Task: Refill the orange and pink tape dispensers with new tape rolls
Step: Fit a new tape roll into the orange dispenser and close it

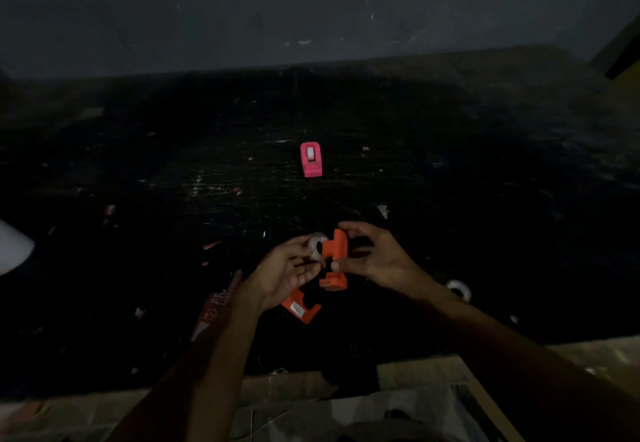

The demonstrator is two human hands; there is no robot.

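Observation:
My right hand grips an orange tape dispenser part above the dark table. My left hand holds a clear tape roll pressed against the left side of that orange part. Two more orange pieces lie under my hands: a small block and a flat angled piece with a white label. The pink tape dispenser stands farther back in the middle of the table, with a white roll showing inside it. Another tape roll lies on the table beside my right forearm.
The dark table is scratched and strewn with small paper scraps. A red printed wrapper lies left of my left wrist. A white object juts in at the left edge. A grey wall rises behind the table.

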